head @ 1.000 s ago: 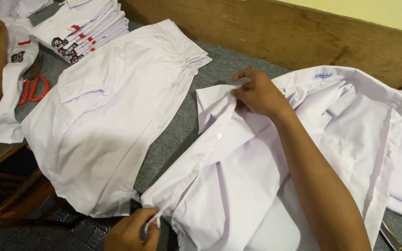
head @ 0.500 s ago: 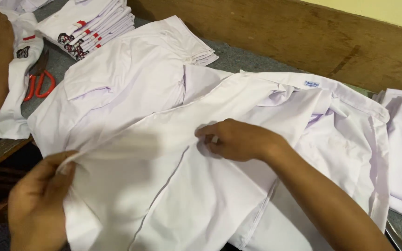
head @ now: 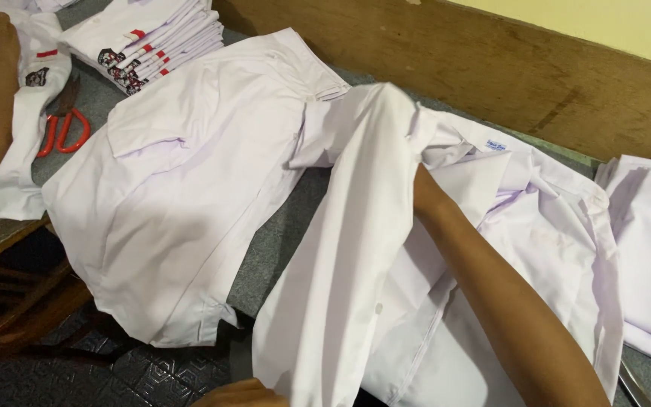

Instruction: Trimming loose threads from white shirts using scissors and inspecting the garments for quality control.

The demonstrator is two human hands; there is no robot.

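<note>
White shirt [head: 356, 249] drapes over the right hand [head: 416, 188], hiding its grip; left hand's [head: 239, 393] unclear.

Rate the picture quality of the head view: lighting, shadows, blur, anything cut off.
Head view: soft, even indoor light, no glare; the white shirt keeps its fold detail, with gentle shadows in the creases. Slight softness on the right forearm, whose hand is hidden under the cloth. The left hand is cropped by the bottom edge. The red scissors stay sharp.
</note>
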